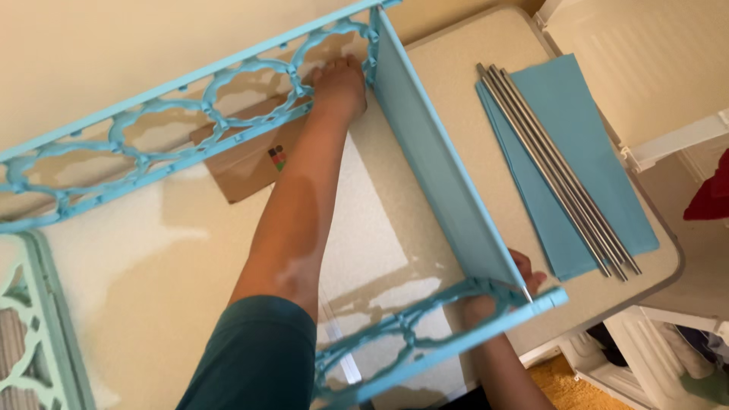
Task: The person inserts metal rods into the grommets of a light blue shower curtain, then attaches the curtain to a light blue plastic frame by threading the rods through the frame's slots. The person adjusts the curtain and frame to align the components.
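Panel (437, 163), light blue and flat, stands on edge across the middle of the frame, running from the upper centre down to the lower right. Its far end meets the far lattice rail (190, 125), a blue openwork frame crossing the upper left; its near end meets the near lattice rail (448, 323) along the lower centre.

Left hand (339, 85): upper centre, just left of the panel's far end, fingers closed around the far rail's bar where panel and rail join. Right hand (505, 292): lower right, at the panel's near corner, mostly hidden behind the near rail. Fingertips curl around the panel edge; I cannot tell how tight the grip is.

Judgement on the step: I read this as seating the panel between the two rails. To do it well I would keep both ends square, press evenly at each joint, and keep the panel from tilting so neither corner binds.

Outward: steel rods (558, 171), bundled, lie on further blue panels (592, 152) at the right, well apart from both hands. A cardboard piece (250, 163) lies under the far rail. All rest on a beige table (456, 68). A paler green lattice piece (26, 334) sits at the lower left.
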